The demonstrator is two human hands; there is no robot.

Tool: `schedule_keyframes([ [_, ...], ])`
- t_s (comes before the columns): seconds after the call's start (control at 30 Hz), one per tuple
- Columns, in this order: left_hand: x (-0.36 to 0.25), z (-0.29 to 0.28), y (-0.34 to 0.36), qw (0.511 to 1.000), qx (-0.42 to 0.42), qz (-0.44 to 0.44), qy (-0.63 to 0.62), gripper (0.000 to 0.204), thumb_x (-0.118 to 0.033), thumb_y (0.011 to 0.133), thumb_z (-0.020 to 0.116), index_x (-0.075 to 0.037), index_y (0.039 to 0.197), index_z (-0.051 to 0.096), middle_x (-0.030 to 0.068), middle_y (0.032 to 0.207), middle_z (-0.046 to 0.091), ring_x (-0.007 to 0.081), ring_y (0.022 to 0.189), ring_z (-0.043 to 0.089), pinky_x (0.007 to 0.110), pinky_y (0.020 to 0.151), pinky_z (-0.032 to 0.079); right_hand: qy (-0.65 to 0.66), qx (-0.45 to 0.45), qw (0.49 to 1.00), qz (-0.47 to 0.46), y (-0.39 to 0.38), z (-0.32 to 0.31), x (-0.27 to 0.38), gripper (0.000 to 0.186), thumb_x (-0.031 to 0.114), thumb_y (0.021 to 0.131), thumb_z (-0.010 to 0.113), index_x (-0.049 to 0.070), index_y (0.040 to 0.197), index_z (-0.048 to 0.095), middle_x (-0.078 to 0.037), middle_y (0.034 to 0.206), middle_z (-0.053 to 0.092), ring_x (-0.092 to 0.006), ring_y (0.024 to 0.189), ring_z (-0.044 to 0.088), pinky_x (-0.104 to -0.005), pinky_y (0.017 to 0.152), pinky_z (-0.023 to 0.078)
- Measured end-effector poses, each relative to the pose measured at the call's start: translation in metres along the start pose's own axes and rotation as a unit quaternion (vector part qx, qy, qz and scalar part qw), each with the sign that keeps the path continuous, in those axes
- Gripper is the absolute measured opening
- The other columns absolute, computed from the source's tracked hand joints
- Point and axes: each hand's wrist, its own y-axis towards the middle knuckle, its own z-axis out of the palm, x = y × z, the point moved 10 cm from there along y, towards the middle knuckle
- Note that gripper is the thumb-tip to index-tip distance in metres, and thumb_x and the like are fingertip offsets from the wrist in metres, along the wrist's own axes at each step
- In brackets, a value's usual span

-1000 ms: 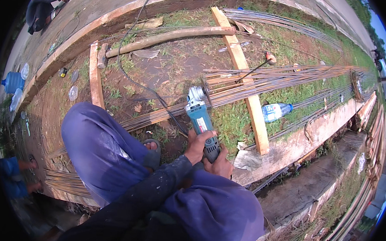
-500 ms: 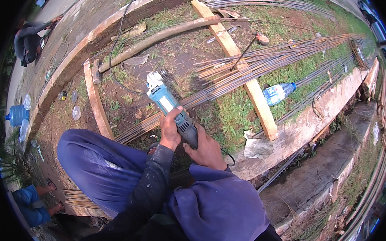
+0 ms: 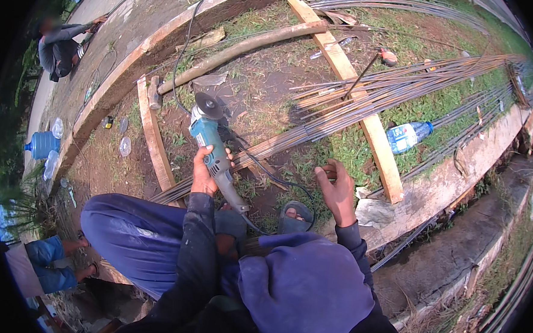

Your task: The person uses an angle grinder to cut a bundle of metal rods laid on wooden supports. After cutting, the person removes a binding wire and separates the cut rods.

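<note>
My left hand (image 3: pixel 205 170) is wrapped round the body of a teal angle grinder (image 3: pixel 210 140), which is tilted with its dark disc (image 3: pixel 209 106) at the far end. The grinder's black cord (image 3: pixel 266 177) runs from its grey rear end and loops by my foot. Off to the right, my right hand (image 3: pixel 339 194) is raised with nothing in it, its fingers bent but apart. Just beyond both hands lies a bundle of thin steel rods (image 3: pixel 335 119), resting across a wooden beam (image 3: pixel 371 133).
A hammer with a long wooden handle (image 3: pixel 242 47) lies ahead. To the right are a blue-capped plastic bottle (image 3: pixel 409 138) and a concrete edge (image 3: pixel 447 167) beside a trench. A large blue water jug (image 3: pixel 42 146) lies at left. One person (image 3: pixel 62 47) squats far left; another's legs (image 3: pixel 53 264) show lower left.
My right hand has let go of the grinder's rear and moved right. In my left hand the grinder has turned, so its disc now shows. The whole view has shifted slightly.
</note>
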Motion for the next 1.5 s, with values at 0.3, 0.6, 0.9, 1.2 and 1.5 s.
schedule_keyframes([
  [0.3,0.015,0.026,-0.007,0.936,0.201,-0.037,-0.285,0.061,-0.038,0.081,0.070,0.001,0.121,0.047,0.0100,0.098,0.050,0.0232,0.090,0.053,0.036,0.073,0.053,0.133,0.429,0.892,-0.043,-0.073,0.167,0.093,0.055,0.054,0.092,0.065,-0.001,0.092,0.061,-0.014,0.077,0.064,-0.0254,0.075,0.063,-0.0388,0.071,0.048],
  [0.6,0.006,0.064,0.011,0.966,0.157,-0.016,-0.202,0.067,-0.043,0.083,0.069,0.002,0.128,0.047,0.0157,0.119,0.056,0.0311,0.107,0.058,0.045,0.088,0.054,0.254,0.494,0.822,0.125,-0.072,0.207,0.094,0.047,0.039,0.091,0.062,-0.006,0.103,0.053,-0.016,0.080,0.065,-0.0239,0.061,0.066,-0.0343,0.054,0.050],
  [0.9,-0.032,0.031,0.025,0.893,-0.070,0.023,0.443,0.057,-0.030,0.085,0.075,0.006,0.125,0.056,0.0125,0.110,0.066,0.0220,0.099,0.063,0.038,0.089,0.049,0.095,0.282,0.955,0.008,-0.041,0.221,0.069,0.066,0.041,0.090,0.062,-0.018,0.115,0.046,-0.036,0.100,0.064,-0.0490,0.093,0.066,-0.0508,0.083,0.053],
  [1.2,-0.025,0.060,0.016,0.890,-0.055,0.068,0.447,0.044,-0.013,0.082,0.073,0.004,0.120,0.059,0.0104,0.104,0.066,0.0174,0.091,0.062,0.033,0.082,0.049,0.025,0.144,0.986,-0.077,0.003,0.140,0.077,0.057,0.049,0.089,0.069,-0.003,0.111,0.062,-0.019,0.092,0.069,-0.0361,0.078,0.070,-0.0451,0.072,0.055],
  [1.5,-0.051,0.044,0.007,0.642,-0.266,0.314,0.647,0.055,-0.025,0.085,0.076,0.008,0.124,0.056,0.0226,0.119,0.061,0.0331,0.106,0.059,0.044,0.097,0.044,0.108,-0.263,0.914,-0.289,0.149,-0.110,0.123,0.052,0.036,0.099,0.058,-0.008,0.127,0.052,-0.016,0.104,0.061,-0.0255,0.105,0.060,-0.0404,0.096,0.046],
])
